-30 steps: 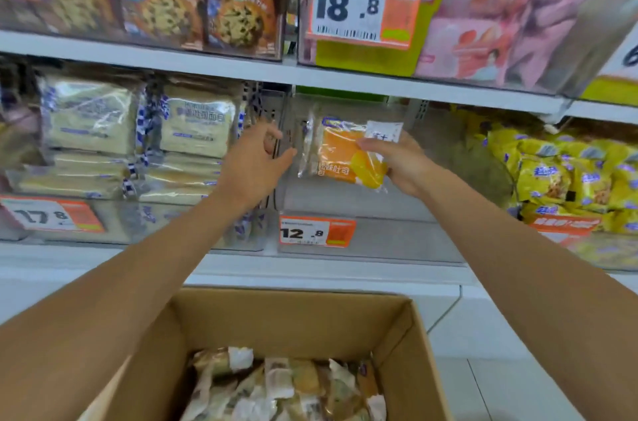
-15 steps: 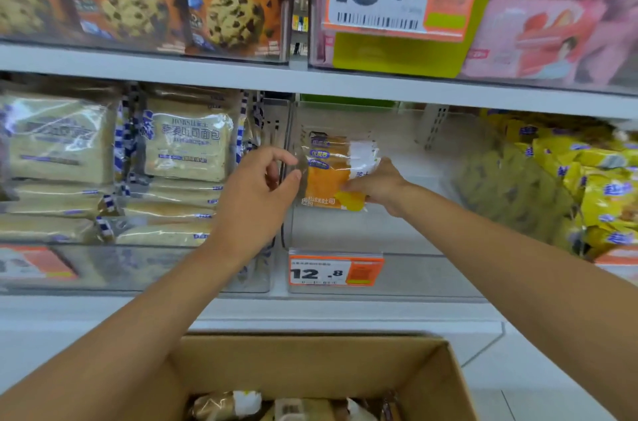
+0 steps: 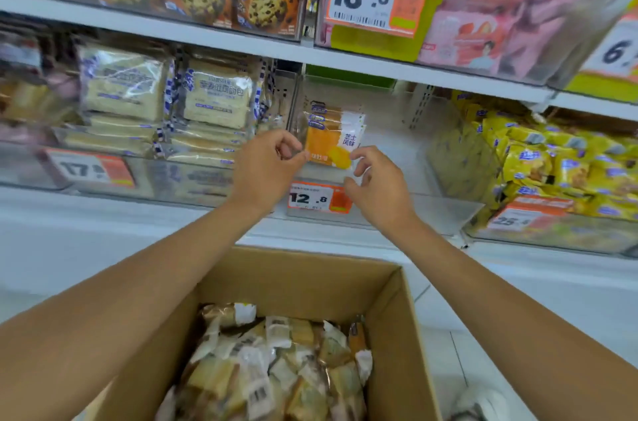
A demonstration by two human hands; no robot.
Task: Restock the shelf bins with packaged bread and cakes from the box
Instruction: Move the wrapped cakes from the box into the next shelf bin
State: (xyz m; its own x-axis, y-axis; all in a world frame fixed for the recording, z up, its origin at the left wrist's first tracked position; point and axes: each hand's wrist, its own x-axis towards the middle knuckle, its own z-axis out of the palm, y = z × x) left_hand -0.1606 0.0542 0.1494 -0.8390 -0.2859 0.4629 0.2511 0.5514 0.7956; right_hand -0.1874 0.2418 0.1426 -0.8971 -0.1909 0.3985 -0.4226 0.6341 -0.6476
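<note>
Facing you is the shelf point(image 3: 207, 40) with its row of clear bins, and the middle bin point(image 3: 390, 158), the one with the 12.8 tag point(image 3: 319, 198), is close to bare: only a few orange packs point(image 3: 333, 137) stand upright at its left front, leaning toward the divider. The bins to either side look well filled, white bread point(image 3: 214, 99) on the left and yellow bags point(image 3: 552, 165) on the right. Below, the box point(image 3: 310, 282) sits under your forearms, and it is far from spent; wrapped cakes point(image 3: 276, 362) cover what shows of its floor. So I judge you early in the job, with most of the stock yet to go up and plenty of room in that middle bin

Your left hand point(image 3: 266, 168) has thumb and fingers nearly pinched together beside the left edge of the front pack, touching it or just short of it; I cannot tell which. Your right hand point(image 3: 376, 186) is loosely spread with nothing in it, its fingertips point(image 3: 357, 153) near the pack's lower right corner. Neither hand clamps anything that I can see
</note>
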